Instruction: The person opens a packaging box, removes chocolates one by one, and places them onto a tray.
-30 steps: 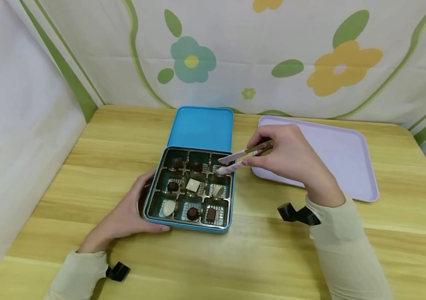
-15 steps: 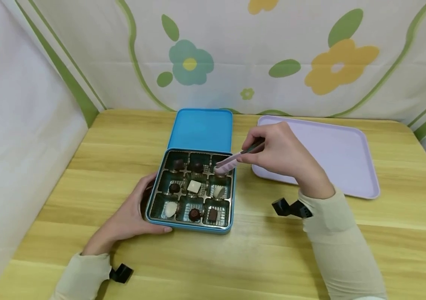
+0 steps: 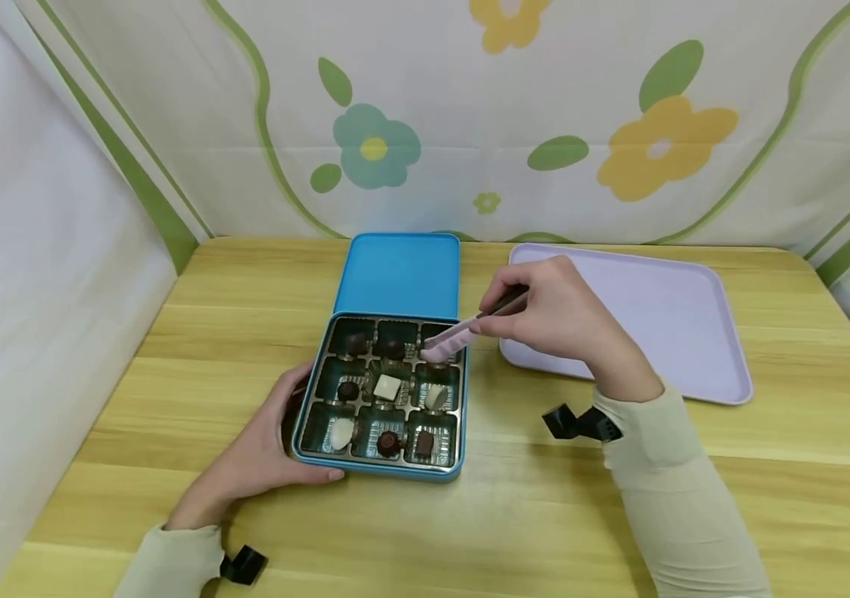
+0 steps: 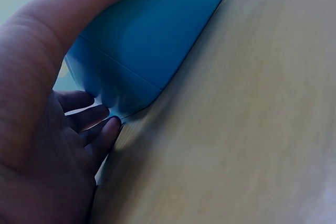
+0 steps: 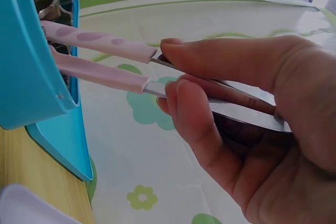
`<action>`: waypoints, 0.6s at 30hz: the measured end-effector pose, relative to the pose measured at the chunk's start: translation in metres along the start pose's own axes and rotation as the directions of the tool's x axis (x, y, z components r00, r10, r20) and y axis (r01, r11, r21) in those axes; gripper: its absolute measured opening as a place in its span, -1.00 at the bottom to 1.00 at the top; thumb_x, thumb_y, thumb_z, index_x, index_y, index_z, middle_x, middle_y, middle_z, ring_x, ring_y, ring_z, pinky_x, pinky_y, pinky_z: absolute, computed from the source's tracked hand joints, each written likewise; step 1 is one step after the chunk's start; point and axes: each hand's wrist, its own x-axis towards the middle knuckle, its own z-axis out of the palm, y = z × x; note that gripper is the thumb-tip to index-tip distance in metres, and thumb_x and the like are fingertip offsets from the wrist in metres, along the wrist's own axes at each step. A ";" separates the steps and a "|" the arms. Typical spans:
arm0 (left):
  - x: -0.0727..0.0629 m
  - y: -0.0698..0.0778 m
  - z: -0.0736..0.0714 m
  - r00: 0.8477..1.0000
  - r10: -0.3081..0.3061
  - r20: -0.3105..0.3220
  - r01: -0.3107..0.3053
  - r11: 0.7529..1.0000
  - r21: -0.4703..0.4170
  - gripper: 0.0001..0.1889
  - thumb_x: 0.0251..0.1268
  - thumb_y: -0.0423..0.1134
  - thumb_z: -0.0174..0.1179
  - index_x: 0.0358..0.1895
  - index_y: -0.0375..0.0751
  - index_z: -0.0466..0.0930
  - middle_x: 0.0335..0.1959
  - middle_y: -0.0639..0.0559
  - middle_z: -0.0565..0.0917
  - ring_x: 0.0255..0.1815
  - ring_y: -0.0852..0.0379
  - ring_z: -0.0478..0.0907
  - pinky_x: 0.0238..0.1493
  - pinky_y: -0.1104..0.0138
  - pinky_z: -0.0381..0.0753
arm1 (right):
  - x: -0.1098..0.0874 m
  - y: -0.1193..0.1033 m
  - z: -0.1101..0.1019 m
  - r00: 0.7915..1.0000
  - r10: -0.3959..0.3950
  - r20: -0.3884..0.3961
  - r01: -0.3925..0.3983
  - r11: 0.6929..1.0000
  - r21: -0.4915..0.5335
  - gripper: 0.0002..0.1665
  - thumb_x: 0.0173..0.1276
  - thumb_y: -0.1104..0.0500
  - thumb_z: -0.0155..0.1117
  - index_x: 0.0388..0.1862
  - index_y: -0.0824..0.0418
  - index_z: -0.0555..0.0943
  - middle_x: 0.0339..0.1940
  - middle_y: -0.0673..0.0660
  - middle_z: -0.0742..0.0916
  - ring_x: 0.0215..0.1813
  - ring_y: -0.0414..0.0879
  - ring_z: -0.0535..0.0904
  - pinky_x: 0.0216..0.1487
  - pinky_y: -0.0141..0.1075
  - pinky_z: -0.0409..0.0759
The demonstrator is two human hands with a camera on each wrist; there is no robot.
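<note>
A blue tin with a divided insert holds several chocolates, such as a white square chocolate in the middle compartment. My left hand holds the tin at its left side, thumb along the front wall and fingers against the side wall. Between thumb and fingers, my right hand pinches metal tongs with pink tips. Those tips reach down into the back right compartment, their arms close together. Whatever lies between them is hidden by the tips in the head view and by the tin's wall in the right wrist view.
The tin's blue lid lies folded back behind it. To the right, a pale purple tray rests on the wooden table, partly behind my right hand. A flower-patterned cloth hangs along the table's back edge.
The tongs' arms, spread apart a second ago, have come together in the back right compartment. My right hand has moved slightly left. My left hand stays on the tin.
</note>
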 end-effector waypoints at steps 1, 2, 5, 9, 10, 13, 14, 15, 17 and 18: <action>0.000 0.000 0.000 1.000 0.000 0.000 0.000 1.000 0.001 0.44 -0.22 -0.21 0.83 0.75 0.34 -0.02 0.60 0.01 0.36 0.39 0.20 0.45 0.40 0.48 0.40 | 0.000 0.001 -0.002 1.000 -0.001 -0.011 0.002 1.000 0.012 -0.87 0.25 0.22 0.67 -0.34 0.13 0.81 -0.29 0.08 0.84 -0.28 -0.12 0.84 -0.14 -0.31 0.80; 0.000 0.000 0.000 1.000 -0.001 0.001 0.001 1.000 0.004 0.44 -0.22 -0.20 0.83 0.75 0.34 -0.02 0.60 0.01 0.36 0.39 0.21 0.45 0.40 0.47 0.40 | -0.001 0.002 -0.004 1.000 0.001 -0.021 0.000 1.000 0.027 -0.88 0.25 0.22 0.67 -0.34 0.13 0.81 -0.29 0.09 0.84 -0.30 -0.11 0.84 -0.18 -0.31 0.80; 0.000 0.000 0.000 1.000 -0.004 0.001 0.004 1.000 0.013 0.44 -0.22 -0.19 0.83 0.75 0.35 -0.02 0.59 0.01 0.37 0.38 0.22 0.45 0.40 0.47 0.40 | -0.004 0.004 -0.014 0.997 0.047 -0.061 -0.042 0.996 0.085 -0.86 0.25 0.18 0.69 -0.31 0.14 0.82 -0.30 0.09 0.84 -0.34 -0.09 0.83 -0.29 -0.33 0.76; 0.003 0.001 -0.001 1.000 0.004 0.005 -0.004 1.000 0.007 0.44 -0.21 -0.21 0.83 0.75 0.33 -0.02 0.58 -0.02 0.37 0.36 0.21 0.46 0.38 0.47 0.42 | -0.008 0.008 -0.028 0.981 0.143 -0.131 -0.114 0.973 0.202 -0.78 0.24 0.16 0.71 -0.24 0.21 0.83 -0.35 0.03 0.85 -0.37 -0.07 0.82 -0.32 -0.30 0.73; 0.003 0.001 -0.001 1.000 0.006 0.006 -0.006 1.000 0.004 0.44 -0.21 -0.21 0.82 0.75 0.33 -0.02 0.58 -0.02 0.37 0.36 0.21 0.46 0.38 0.47 0.42 | -0.009 0.009 -0.031 0.976 0.157 -0.150 -0.121 0.967 0.225 -0.77 0.24 0.16 0.71 -0.22 0.22 0.83 -0.36 0.01 0.86 -0.37 -0.07 0.82 -0.30 -0.29 0.74; 0.006 0.002 -0.003 1.000 0.009 0.005 -0.009 1.000 0.011 0.44 -0.21 -0.20 0.83 0.75 0.34 -0.02 0.59 -0.01 0.36 0.37 0.22 0.45 0.38 0.48 0.41 | -0.011 0.015 -0.040 0.961 0.165 -0.220 -0.098 0.953 0.286 -0.77 0.24 0.22 0.70 -0.18 0.26 0.83 -0.39 -0.02 0.86 -0.37 -0.06 0.82 -0.24 -0.28 0.77; 0.007 0.002 -0.003 1.000 0.007 0.004 -0.007 1.000 0.017 0.44 -0.21 -0.19 0.83 0.75 0.35 -0.02 0.60 -0.01 0.35 0.38 0.23 0.45 0.38 0.49 0.41 | -0.011 0.018 -0.042 0.957 0.154 -0.247 -0.076 0.951 0.298 -0.77 0.24 0.24 0.70 -0.18 0.28 0.83 -0.40 -0.02 0.86 -0.38 -0.07 0.82 -0.23 -0.30 0.78; 0.008 0.002 -0.004 1.000 0.006 0.003 -0.006 1.000 0.021 0.44 -0.21 -0.19 0.83 0.75 0.36 -0.03 0.60 0.00 0.35 0.38 0.22 0.44 0.38 0.49 0.40 | -0.012 0.021 -0.045 0.950 0.149 -0.273 -0.060 0.949 0.308 -0.77 0.24 0.25 0.70 -0.17 0.29 0.83 -0.42 -0.02 0.86 -0.39 -0.09 0.82 -0.22 -0.33 0.78; 0.009 0.002 -0.006 1.000 0.005 0.000 -0.005 0.999 0.034 0.44 -0.21 -0.18 0.83 0.75 0.37 -0.03 0.60 0.01 0.35 0.39 0.23 0.43 0.38 0.50 0.39 | -0.014 0.028 -0.048 0.935 0.146 -0.323 -0.026 0.937 0.347 -0.75 0.23 0.28 0.69 -0.15 0.34 0.83 -0.44 -0.01 0.86 -0.42 -0.13 0.80 -0.21 -0.38 0.77; 0.010 0.003 -0.006 1.000 0.005 0.002 -0.005 0.999 0.038 0.44 -0.20 -0.17 0.83 0.75 0.37 -0.04 0.60 0.00 0.34 0.39 0.23 0.43 0.38 0.50 0.39 | -0.015 0.032 -0.050 0.927 0.147 -0.345 -0.016 0.934 0.356 -0.73 0.22 0.28 0.69 -0.14 0.36 0.82 -0.44 -0.02 0.86 -0.43 -0.14 0.80 -0.21 -0.40 0.76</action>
